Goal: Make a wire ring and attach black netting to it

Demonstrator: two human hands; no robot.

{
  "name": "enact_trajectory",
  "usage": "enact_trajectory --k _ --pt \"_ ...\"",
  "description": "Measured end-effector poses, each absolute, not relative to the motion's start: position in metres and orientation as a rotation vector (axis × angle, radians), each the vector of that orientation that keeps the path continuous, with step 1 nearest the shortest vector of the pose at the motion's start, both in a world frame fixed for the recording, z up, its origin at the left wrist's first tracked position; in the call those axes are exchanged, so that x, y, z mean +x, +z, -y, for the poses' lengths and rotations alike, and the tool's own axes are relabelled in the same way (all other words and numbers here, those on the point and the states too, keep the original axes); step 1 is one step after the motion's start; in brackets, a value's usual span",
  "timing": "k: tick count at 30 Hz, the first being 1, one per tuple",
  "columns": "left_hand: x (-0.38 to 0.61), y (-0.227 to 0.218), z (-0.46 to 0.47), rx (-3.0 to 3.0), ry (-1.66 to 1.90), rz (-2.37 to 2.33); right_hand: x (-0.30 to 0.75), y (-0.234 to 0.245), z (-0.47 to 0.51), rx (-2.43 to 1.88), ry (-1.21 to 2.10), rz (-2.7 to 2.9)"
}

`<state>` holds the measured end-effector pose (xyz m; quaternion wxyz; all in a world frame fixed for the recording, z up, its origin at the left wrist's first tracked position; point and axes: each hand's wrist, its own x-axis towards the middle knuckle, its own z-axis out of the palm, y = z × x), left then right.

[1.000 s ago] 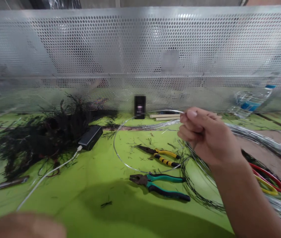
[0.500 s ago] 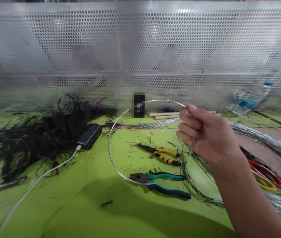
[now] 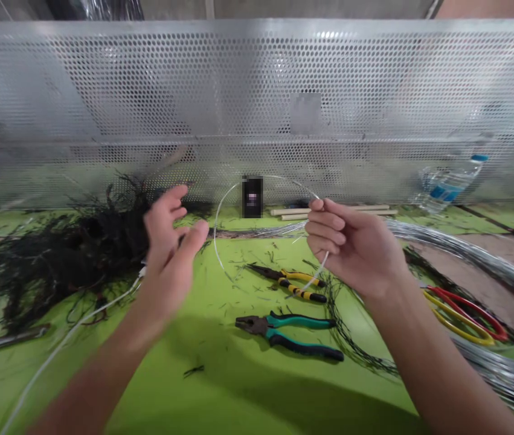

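Note:
My right hand (image 3: 351,241) is closed on a thin silvery wire (image 3: 215,232) bent into a round loop, held up above the green tabletop. Left of the loop, my left hand (image 3: 173,241) is raised with its fingers apart and nothing in it; a gap separates it from the wire. Behind and below the loop lie long-nose pliers (image 3: 286,279) with yellow and black handles. Nearer to me rest combination pliers (image 3: 284,332) with green and black handles. The lower part of the loop is blurred.
A dark bushy heap of strands (image 3: 70,260) covers the left side, with a white cable (image 3: 70,332) in front. Bundled wires (image 3: 465,248), red-and-yellow-handled scissors (image 3: 465,314) and a water bottle (image 3: 451,184) are at right. A perforated metal panel (image 3: 220,84) stands behind pale sticks (image 3: 329,211).
My left hand has come into view from the lower left. My right hand has shifted slightly left with the wire loop, which now looks narrower.

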<state>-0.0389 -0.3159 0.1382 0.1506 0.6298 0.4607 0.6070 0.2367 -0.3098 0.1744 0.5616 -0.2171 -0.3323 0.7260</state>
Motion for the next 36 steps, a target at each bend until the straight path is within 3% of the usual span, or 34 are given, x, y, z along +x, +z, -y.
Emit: enact_trajectory --k 5,16,27,33,36 --pt "-0.021 0.124 0.280 1.297 1.333 -1.135 0.231 0.169 0.304 -0.491 1.704 0.819" --pt "-0.029 0.174 0.304 0.842 1.572 -0.878 0.239 0.165 0.303 -0.443 1.749 1.177" --pt "-0.025 0.176 0.313 0.836 1.658 -0.869 0.231 0.154 0.298 -0.502 1.742 1.330" --pt "-0.023 0.156 0.304 1.110 1.562 -1.025 0.226 0.150 0.298 -0.562 1.458 1.223" --pt "-0.020 0.151 0.306 1.352 1.724 -1.172 0.231 0.152 0.300 -0.593 1.413 1.344"
